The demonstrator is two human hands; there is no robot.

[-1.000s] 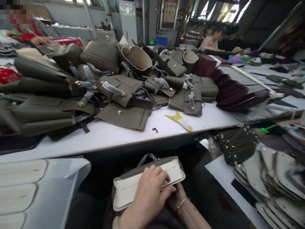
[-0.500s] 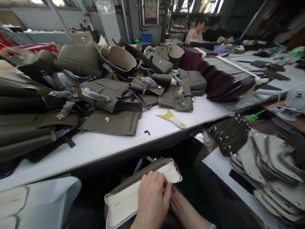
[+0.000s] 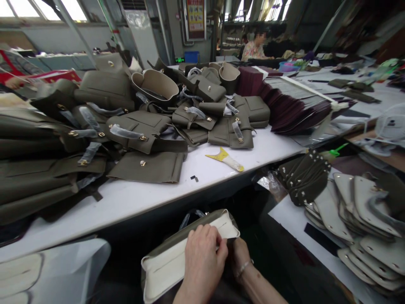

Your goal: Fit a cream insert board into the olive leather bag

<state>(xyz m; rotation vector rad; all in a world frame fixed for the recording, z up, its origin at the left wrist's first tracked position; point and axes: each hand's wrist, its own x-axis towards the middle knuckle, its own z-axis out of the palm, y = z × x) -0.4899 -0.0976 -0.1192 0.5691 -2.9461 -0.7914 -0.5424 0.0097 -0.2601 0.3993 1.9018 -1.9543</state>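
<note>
An olive-green handbag (image 3: 190, 229) with a long cream panel (image 3: 166, 267) facing up lies just below the table edge. My left hand (image 3: 204, 257) is closed over the side of that panel, thumb and fingers pinching at its near edge. Beside it, my right hand (image 3: 241, 254), with a bracelet at the wrist, curls at the bag's right end. Its fingertips are partly hidden by the bag. A dark flap or strip shows between the two hands. At the bag's far side, a plastic-wrapped handle (image 3: 192, 217) pokes up.
Across the white table (image 3: 133, 198) spreads a heap of olive bags (image 3: 139, 122). A yellow-and-white pointed tool (image 3: 225, 158) lies near its edge. Maroon stacked pieces (image 3: 284, 105) stand behind. Pale flaps (image 3: 351, 207) pile up at right; a plastic-covered stack (image 3: 47, 270) sits at left.
My right hand has moved right, out from behind my left hand, so its wrist and bracelet now show. My left hand keeps its place on the bag. The view has shifted slightly.
</note>
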